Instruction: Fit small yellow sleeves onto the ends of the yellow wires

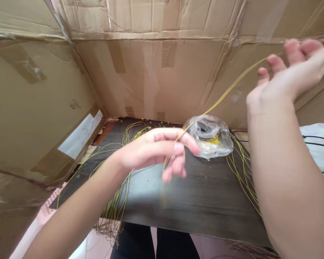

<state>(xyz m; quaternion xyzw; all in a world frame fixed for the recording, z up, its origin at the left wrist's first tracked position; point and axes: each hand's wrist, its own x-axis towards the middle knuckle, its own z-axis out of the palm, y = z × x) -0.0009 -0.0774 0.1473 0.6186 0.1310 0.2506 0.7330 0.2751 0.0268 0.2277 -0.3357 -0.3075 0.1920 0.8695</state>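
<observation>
A thin yellow wire (pixel 226 91) runs slantwise between my two hands above the table. My left hand (pixel 162 149) pinches it between thumb and forefinger over the table's middle, and its loose end hangs blurred below the fingers. Raised at the upper right, my right hand (pixel 297 68) is smeared by motion; the wire passes behind its fingers, and I cannot make out the grip. Behind my left hand stands a clear plastic bag (pixel 212 138) with small yellow pieces inside.
Many yellow wires (pixel 118 201) lie across the left of the dark table (pixel 194 201) and hang off its front edge. Another bunch of wires (pixel 240 172) lies at the right. Cardboard walls (pixel 140 79) enclose the back and left. A white sheet (pixel 318 151) with black cables is far right.
</observation>
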